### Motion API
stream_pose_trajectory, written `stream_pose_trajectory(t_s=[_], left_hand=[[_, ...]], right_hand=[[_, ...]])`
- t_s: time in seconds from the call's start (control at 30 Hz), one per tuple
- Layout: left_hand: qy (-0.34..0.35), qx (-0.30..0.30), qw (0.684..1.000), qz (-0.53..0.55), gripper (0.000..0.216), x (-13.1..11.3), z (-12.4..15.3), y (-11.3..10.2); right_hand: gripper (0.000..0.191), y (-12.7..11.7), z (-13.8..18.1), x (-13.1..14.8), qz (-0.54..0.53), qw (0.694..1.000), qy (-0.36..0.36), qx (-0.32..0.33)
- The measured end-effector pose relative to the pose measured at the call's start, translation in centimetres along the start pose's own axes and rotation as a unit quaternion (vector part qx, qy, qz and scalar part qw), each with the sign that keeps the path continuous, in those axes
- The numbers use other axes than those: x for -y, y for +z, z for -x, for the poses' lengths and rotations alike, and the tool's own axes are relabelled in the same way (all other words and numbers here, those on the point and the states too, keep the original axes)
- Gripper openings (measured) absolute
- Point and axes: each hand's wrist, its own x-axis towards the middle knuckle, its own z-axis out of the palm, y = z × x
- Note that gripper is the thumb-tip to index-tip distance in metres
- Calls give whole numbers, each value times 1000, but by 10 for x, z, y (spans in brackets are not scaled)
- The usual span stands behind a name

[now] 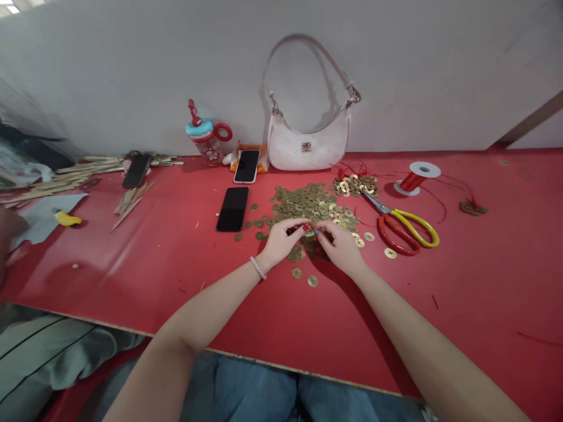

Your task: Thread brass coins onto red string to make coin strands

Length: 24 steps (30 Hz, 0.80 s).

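Over the front of a heap of brass coins with square holes (303,199), my two hands meet at the fingertips. My left hand (281,239), with a beaded bracelet (258,268) at the wrist, is pinched closed on a coin (309,231) with a bit of red at its edge. From the other side my right hand (341,245) pinches at the same coin, its fingers closed. Fingers cover much of what is held. Two loose coins (312,281) lie just below the hands on the red table (264,310).
Scissors (402,228) with red and yellow handles lie to the right, near a spool of red thread (411,183) and strung coins (473,207). A black phone (232,209), a cup (206,140) and a handbag (308,140) stand behind. At far left is another person's hand (9,228).
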Motion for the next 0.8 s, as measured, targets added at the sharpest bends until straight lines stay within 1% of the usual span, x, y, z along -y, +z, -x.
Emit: stream_pose_trajectory(t_s=[0.27,0.5,0.67,0.8], left_hand=[[16,4,999,-36,23,0,0,-1],[-5,4,1000,-3,25,0,0,0],[8,1,1000,-24,23,1,0,0],[7,3,1000,-21,24,2,0,0]], right_hand=[[13,0,0,0,-9,1000,1,-4],[13,1,1,-2,-19,1000,1,-9],[12,1,1,-3,-10,1000,-17,-12],[13,1,1,-3,-5,1000,-21,-12]])
